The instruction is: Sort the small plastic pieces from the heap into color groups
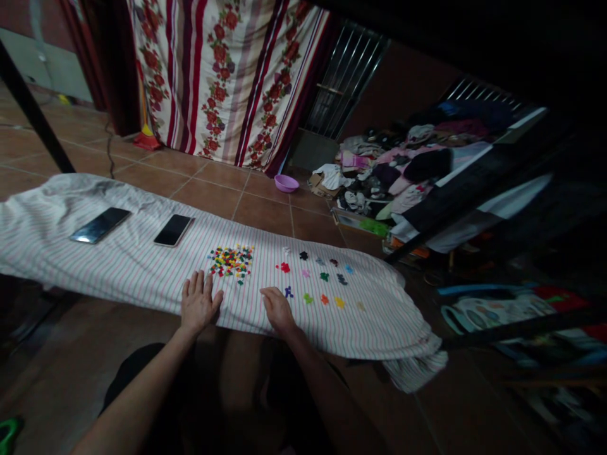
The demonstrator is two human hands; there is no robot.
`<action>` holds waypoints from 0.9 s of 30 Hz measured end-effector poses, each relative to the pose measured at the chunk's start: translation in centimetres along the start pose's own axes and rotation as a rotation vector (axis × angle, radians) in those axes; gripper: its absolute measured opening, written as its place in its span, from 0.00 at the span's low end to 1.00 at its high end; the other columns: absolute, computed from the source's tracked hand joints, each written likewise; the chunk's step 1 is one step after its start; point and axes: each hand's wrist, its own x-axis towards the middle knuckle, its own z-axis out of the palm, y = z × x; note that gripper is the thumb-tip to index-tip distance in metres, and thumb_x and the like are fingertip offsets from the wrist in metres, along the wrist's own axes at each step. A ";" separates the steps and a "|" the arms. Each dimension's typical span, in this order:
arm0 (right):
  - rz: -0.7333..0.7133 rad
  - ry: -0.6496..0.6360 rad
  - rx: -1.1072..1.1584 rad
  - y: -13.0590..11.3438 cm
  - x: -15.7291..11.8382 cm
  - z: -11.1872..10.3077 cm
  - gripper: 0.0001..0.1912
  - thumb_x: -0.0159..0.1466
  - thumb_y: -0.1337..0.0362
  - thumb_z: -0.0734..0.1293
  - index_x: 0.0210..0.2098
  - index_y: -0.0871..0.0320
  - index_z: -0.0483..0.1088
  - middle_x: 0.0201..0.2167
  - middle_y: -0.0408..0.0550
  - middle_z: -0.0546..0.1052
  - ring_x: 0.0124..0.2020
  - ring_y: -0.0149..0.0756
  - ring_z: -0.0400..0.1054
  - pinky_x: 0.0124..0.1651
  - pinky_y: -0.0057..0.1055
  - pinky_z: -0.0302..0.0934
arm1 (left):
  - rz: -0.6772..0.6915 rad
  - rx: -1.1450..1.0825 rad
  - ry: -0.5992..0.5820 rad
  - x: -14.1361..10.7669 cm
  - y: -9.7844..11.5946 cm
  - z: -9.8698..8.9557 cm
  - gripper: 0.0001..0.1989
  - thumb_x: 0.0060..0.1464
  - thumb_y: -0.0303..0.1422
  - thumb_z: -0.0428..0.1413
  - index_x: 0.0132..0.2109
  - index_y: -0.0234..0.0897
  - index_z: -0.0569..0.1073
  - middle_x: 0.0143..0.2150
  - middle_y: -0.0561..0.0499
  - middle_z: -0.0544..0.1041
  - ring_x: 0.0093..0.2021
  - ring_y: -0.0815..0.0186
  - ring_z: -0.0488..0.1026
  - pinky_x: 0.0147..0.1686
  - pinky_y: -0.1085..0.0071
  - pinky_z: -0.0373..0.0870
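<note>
1. Well, a brown tiled floor (213,196) is stretching across the whole room under everything else.
2. A white curtain (227,82) printed with red roses and dark red stripes is hanging at the back, just beside a barred metal window grille (344,79).
3. A large heap of mixed clothes (393,164) is sitting on the right, beyond the end of the cloth.
4. A white bedsheet with thin pink and green stripes (142,278) is lying lengthwise in front of the person, carrying all the small items.
5. The person's left hand (198,302) is resting palm down on the bedsheet, its fingers (195,284) spread open and gripping nothing, just beside the pile of pieces.
6. The right hand (279,311) is resting palm down near the loose pieces, its fingers slightly curled; I cannot tell whether they are holding anything.
7. Two black smartphones (100,225) are lying face up on the bedsheet, well left of the hands.
8. A lilac plastic bowl (287,183) is sitting on the floor near the heap.
9. A pile of small multicoloured plastic pieces (231,261) is sitting between the hands and farther forward, while separate small coloured pieces (324,299) are lying in loose rows to its right.
</note>
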 end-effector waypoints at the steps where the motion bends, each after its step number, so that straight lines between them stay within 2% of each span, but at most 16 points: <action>1: 0.022 0.003 -0.002 -0.3 0.5 0.2 0.19 0.65 0.70 0.56 0.48 0.59 0.74 0.44 0.53 0.76 0.47 0.36 0.70 0.53 0.33 0.65 | -0.001 -0.012 0.004 0.0 0.0 0.0 0.32 0.60 0.44 0.41 0.63 0.26 0.64 0.68 0.34 0.58 0.70 0.50 0.49 0.67 0.53 0.42; 8: 0.126 0.009 -0.093 -1.9 5.2 2.0 0.23 0.64 0.72 0.55 0.54 0.56 0.71 0.48 0.51 0.75 0.51 0.37 0.69 0.56 0.33 0.62 | 0.027 -0.032 -0.022 -0.4 -0.3 -0.4 0.30 0.60 0.42 0.41 0.62 0.28 0.65 0.67 0.36 0.60 0.69 0.52 0.52 0.66 0.54 0.46; 13: 0.197 -0.027 -0.152 -2.5 7.4 3.1 0.23 0.64 0.72 0.57 0.55 0.56 0.71 0.48 0.51 0.75 0.49 0.36 0.70 0.54 0.29 0.62 | 0.088 -0.022 -0.072 -1.6 -0.8 -0.9 0.29 0.60 0.39 0.42 0.62 0.27 0.65 0.67 0.36 0.59 0.69 0.52 0.54 0.66 0.55 0.49; 18: 0.258 -0.037 -0.199 -2.7 8.1 3.4 0.18 0.64 0.69 0.60 0.49 0.52 0.74 0.45 0.48 0.76 0.44 0.34 0.72 0.47 0.27 0.64 | 0.082 0.019 -0.093 -2.9 -0.5 -1.3 0.30 0.57 0.37 0.44 0.64 0.25 0.63 0.67 0.36 0.59 0.69 0.51 0.54 0.66 0.53 0.50; 22: 0.355 -0.019 -0.163 -2.7 8.2 3.5 0.13 0.64 0.67 0.61 0.43 0.52 0.75 0.43 0.46 0.76 0.40 0.32 0.72 0.42 0.26 0.63 | 0.055 0.041 -0.161 -2.8 -0.3 -2.2 0.32 0.56 0.38 0.44 0.63 0.22 0.62 0.68 0.36 0.58 0.70 0.47 0.50 0.65 0.53 0.51; 27: 0.315 0.042 -0.086 -2.1 7.6 3.6 0.11 0.63 0.68 0.61 0.39 0.56 0.74 0.39 0.49 0.77 0.39 0.33 0.72 0.43 0.27 0.64 | -0.008 0.030 -0.175 -2.4 0.2 -2.4 0.33 0.58 0.40 0.42 0.63 0.17 0.62 0.67 0.32 0.58 0.69 0.42 0.48 0.65 0.51 0.51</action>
